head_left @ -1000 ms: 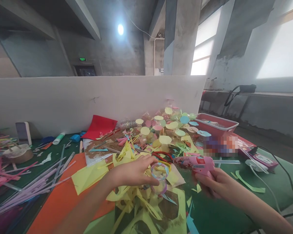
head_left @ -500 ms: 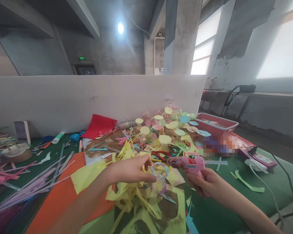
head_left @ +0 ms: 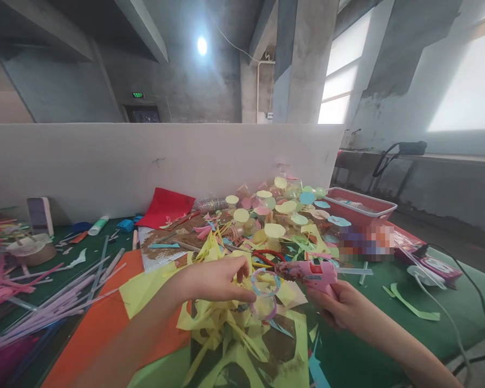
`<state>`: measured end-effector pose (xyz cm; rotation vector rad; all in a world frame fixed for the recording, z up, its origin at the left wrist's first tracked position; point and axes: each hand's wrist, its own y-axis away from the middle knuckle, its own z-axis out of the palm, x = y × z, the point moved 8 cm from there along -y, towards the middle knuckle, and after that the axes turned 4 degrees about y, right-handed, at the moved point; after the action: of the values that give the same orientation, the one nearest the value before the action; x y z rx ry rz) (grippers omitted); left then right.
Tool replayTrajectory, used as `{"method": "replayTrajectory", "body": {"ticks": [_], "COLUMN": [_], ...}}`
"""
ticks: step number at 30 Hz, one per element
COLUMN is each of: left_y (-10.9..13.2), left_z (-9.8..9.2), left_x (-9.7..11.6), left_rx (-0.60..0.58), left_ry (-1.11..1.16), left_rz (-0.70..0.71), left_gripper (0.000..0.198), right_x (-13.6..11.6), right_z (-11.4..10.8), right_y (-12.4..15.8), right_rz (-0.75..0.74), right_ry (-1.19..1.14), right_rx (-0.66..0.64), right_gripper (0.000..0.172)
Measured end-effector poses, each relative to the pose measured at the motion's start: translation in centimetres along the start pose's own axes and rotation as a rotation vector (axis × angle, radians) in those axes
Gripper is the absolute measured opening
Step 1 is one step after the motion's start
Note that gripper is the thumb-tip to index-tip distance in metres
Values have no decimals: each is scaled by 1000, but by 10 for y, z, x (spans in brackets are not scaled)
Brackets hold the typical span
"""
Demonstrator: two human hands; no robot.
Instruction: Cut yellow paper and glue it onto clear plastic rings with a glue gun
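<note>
Glue gun (head_left: 312, 272) has slid left since a second ago, so its nozzle now sits right at the rim of the clear little cup (head_left: 264, 295), just below the middle of the frame. Can't tell if the tip actually touches the rim, it's too small and smeary there. The left hand (head_left: 215, 280) is pinched on the cup's left side, thumb low and fingers up top, and the cup's see-through wall pretty much vanishes against the yellow paper scraps (head_left: 226, 328) under it. Only the pastel top ring and the pinkish bottom ring read clearly. The right hand (head_left: 341, 308) is wrapped round the gun's grip from below. The trigger finger is hidden behind the pink body, so no idea if it's squeezing. A glue stick (head_left: 355, 271) pokes out the back. Further out, mid-right, there's a blurred patch (head_left: 364, 240) you can't make out at all, sitting in front of the pink tray (head_left: 382, 203). The black cord (head_left: 483, 318) runs off the lower right edge, and both forearms are cut off at the bottom.
</note>
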<state>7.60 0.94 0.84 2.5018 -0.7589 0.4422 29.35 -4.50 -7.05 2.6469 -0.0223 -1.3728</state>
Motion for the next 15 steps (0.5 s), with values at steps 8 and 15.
{"method": "replayTrajectory", "body": {"ticks": [8,15], "left_y": [1,2], "left_z": [2,3], "left_x": [-2,-2], "left_rx": [-21,-32], "left_ry": [21,0], "left_rz": [-15,-37], "left_gripper": [52,54], "right_x": [3,-6], "right_z": [2,0], "right_y": [-2,1], "right_rz": [-4,-6], "right_ry": [31,-31], "right_rx": [-46,-38], "right_gripper": [60,51]}}
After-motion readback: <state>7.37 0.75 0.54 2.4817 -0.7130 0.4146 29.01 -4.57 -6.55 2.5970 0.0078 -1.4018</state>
